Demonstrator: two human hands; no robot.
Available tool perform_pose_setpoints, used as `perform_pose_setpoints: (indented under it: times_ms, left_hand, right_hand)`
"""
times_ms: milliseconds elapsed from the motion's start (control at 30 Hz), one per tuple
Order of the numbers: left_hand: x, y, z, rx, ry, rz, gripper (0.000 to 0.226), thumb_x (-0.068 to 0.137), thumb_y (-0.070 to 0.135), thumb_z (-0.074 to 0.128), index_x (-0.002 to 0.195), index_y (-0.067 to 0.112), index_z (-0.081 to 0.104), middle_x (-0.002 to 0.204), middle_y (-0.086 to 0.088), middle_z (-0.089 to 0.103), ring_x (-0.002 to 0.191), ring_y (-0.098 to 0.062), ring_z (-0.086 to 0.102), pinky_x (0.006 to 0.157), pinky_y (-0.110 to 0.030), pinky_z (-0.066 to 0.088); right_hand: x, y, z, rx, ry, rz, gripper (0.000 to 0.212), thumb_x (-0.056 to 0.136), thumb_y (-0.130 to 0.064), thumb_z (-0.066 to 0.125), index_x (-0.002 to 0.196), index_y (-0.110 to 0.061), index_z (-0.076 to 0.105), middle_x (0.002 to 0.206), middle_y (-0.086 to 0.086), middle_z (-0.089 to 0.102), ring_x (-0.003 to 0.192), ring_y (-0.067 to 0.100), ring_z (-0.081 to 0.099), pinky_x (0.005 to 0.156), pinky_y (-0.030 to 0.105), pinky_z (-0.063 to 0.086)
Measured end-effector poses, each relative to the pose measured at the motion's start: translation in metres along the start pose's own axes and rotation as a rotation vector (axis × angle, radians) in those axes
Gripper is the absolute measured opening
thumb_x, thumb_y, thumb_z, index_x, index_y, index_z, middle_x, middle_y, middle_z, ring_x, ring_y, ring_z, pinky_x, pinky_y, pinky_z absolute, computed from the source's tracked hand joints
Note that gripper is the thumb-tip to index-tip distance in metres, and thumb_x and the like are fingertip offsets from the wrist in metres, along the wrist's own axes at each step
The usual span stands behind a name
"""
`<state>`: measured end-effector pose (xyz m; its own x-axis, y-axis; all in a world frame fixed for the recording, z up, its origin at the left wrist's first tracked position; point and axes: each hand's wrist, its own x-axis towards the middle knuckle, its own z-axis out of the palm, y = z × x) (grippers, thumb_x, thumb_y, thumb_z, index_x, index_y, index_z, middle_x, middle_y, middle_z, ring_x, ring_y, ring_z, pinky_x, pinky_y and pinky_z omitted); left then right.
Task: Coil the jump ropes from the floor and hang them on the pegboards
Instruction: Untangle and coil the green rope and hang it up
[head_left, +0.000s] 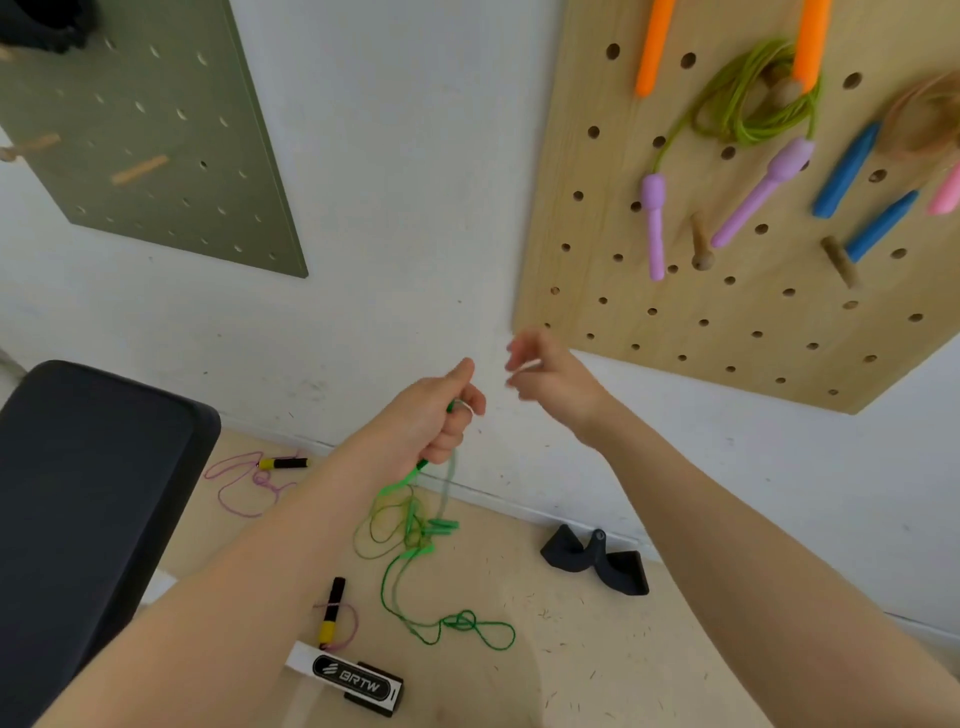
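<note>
Left hand (439, 421) grips green rope (415, 525).

Two pegboards hung on the far wall, a green pegboard (150, 135) at the left and a wooden pegboard (727, 291) at the right. On the wooden one there were two orange handles (655, 47), two purple handles (653, 223), two blue handles (844, 171) and one pink handle (946, 192), with one coil of yellow-green cord (737, 104). On the floor lay one green jump rope (415, 530), one pink-corded rope (244, 483) with two black-and-yellow handles (332, 608), one black strap piece (592, 561) to the right and one labelled band (348, 680) nearest; two hands were in view, the left hand (431, 421) and the right hand (550, 379).
</note>
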<state>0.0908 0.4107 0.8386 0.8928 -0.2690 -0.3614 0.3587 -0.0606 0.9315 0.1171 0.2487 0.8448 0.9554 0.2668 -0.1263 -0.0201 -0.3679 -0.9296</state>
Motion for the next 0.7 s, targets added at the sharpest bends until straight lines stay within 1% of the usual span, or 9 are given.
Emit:
perform_pose_setpoints:
  times_ms: [100,133,200,267,367,433,533,600,700]
  left_hand:
    - [-0.006,0.001,0.009,0.136,-0.139,0.060,0.046,0.100,0.039,0.031,0.074,0.011,0.056,0.045,0.008,0.020,0.040,-0.007,0.013,0.041,-0.021,0.010]
    - [-0.007,0.002,0.010,0.116,-0.145,0.114,0.044,0.100,0.035,0.033,0.075,0.011,0.061,0.046,0.009,0.020,0.040,-0.007,0.014,0.042,-0.021,0.010]
    - [-0.009,0.003,0.009,-0.042,-0.103,0.233,0.037,0.096,0.034,0.038,0.086,0.014,0.068,0.047,0.009,0.022,0.041,-0.006,0.015,0.042,-0.021,0.011]
    - [-0.012,0.003,0.003,-0.246,-0.040,0.319,0.030,0.091,0.034,0.042,0.103,0.021,0.067,0.050,0.009,0.030,0.042,-0.005,0.016,0.041,-0.019,0.014]
    - [-0.013,0.005,-0.007,-0.465,0.084,0.408,0.030,0.099,0.024,0.036,0.119,0.034,0.056,0.059,0.010,0.049,0.043,-0.005,0.014,0.041,-0.016,0.015]
    - [-0.011,0.004,-0.013,-0.553,0.191,0.457,0.033,0.102,0.023,0.031,0.123,0.039,0.050,0.070,0.008,0.061,0.039,-0.003,0.017,0.041,-0.015,0.016]
    - [-0.003,-0.005,-0.010,-0.530,0.294,0.421,0.039,0.103,0.021,0.031,0.136,0.040,0.039,0.091,0.004,0.071,0.040,-0.005,0.022,0.039,-0.014,0.023]
    - [0.003,-0.011,0.006,-0.453,0.280,0.348,0.044,0.102,0.019,0.032,0.141,0.041,0.030,0.104,0.000,0.071,0.045,-0.006,0.039,0.042,-0.015,0.034]
    - [0.013,-0.018,0.038,-0.287,0.176,0.286,0.049,0.102,0.016,0.034,0.142,0.041,0.023,0.113,-0.003,0.066,0.087,-0.015,0.066,0.071,-0.021,0.053]
  right_hand:
    - [-0.001,0.000,0.006,-0.147,-0.173,-0.171,0.070,0.078,0.015,0.043,0.132,-0.029,0.042,0.137,-0.005,0.039,0.125,0.008,0.036,0.096,0.017,0.033]
    - [-0.001,0.001,0.007,-0.102,-0.226,-0.176,0.061,0.081,0.014,0.044,0.125,-0.029,0.049,0.133,-0.006,0.045,0.123,0.005,0.039,0.099,0.016,0.032]
    - [0.000,0.004,0.003,0.036,-0.229,-0.113,0.018,0.092,-0.004,0.050,0.096,-0.018,0.062,0.099,-0.003,0.063,0.101,0.010,0.056,0.101,0.025,0.037]
    - [0.002,0.017,-0.007,0.037,-0.255,-0.044,0.024,0.094,-0.022,0.053,0.073,-0.013,0.058,0.072,0.002,0.061,0.079,0.016,0.060,0.098,0.033,0.040]
    - [0.001,0.045,-0.022,-0.145,-0.201,0.090,0.033,0.093,-0.027,0.056,0.064,-0.015,0.047,0.067,0.005,0.056,0.062,0.011,0.052,0.072,0.024,0.039]
    - [-0.002,0.066,-0.032,-0.241,-0.134,0.167,0.032,0.095,-0.028,0.052,0.067,-0.015,0.045,0.073,0.004,0.054,0.062,0.008,0.050,0.064,0.022,0.033]
    - [-0.008,0.085,-0.044,-0.236,-0.158,0.220,0.024,0.098,-0.023,0.041,0.076,-0.015,0.050,0.073,-0.001,0.045,0.068,0.012,0.044,0.069,0.023,0.037]
    - [-0.011,0.079,-0.043,-0.383,-0.233,0.185,0.025,0.099,-0.022,0.035,0.087,-0.015,0.056,0.074,-0.004,0.043,0.068,0.010,0.041,0.061,0.018,0.034]
    - [-0.015,0.055,-0.031,-0.720,-0.457,0.013,0.032,0.100,-0.024,0.036,0.107,-0.010,0.063,0.091,-0.005,0.055,0.086,0.015,0.048,0.069,0.023,0.034]
